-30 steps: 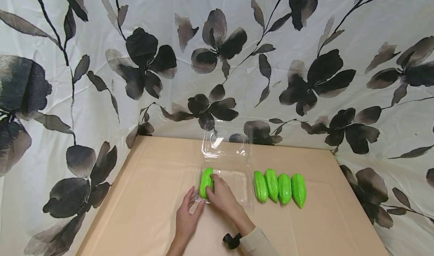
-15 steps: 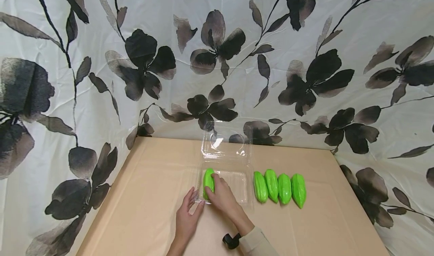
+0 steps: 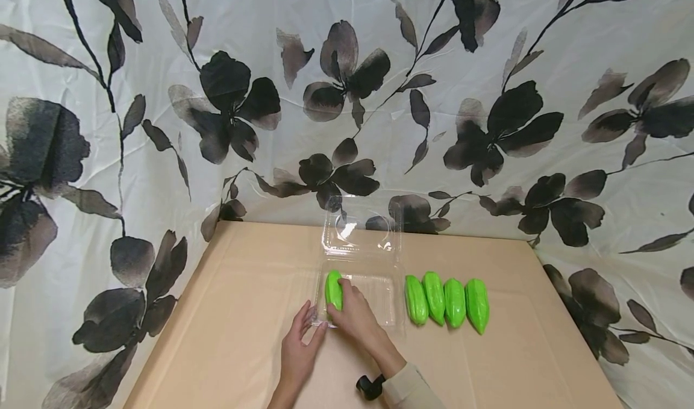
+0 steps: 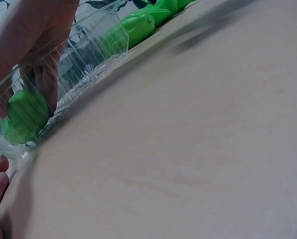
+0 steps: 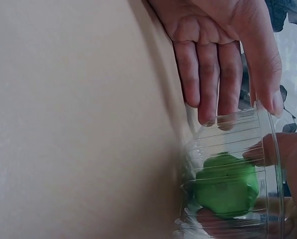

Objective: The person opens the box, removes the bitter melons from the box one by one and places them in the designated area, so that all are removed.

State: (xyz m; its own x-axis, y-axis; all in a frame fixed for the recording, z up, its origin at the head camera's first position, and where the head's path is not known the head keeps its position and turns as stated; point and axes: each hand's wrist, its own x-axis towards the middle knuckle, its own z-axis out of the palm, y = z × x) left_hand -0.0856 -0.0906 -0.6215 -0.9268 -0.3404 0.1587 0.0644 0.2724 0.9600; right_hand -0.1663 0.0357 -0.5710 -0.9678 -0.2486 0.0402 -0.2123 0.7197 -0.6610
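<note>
In the head view a clear plastic clamshell container (image 3: 379, 285) stands on the table with its lid hinged up and back. One glossy green ridged fruit (image 3: 332, 290) is inside along its left end, lengthwise front to back. My right hand (image 3: 359, 315) reaches in over the front and grips this fruit between thumb and fingers; in the left wrist view the fruit (image 4: 24, 117) shows through the clear wall. My left hand (image 3: 299, 346) is at the container's front left corner. In the right wrist view its fingers (image 5: 208, 74) extend straight to the wall, thumb at the rim.
Several more green ridged fruits (image 3: 455, 302) lie side by side in a row to the right of the container. The upright clear lid (image 3: 360, 231) leans near the back edge of the tan table (image 3: 260, 264). Behind hangs a white cloth (image 3: 412, 132) with dark flowers.
The fruit in the container has shifted slightly to the right from the left wall and turned a little, with my right hand still on it. My left hand has stayed at the corner.
</note>
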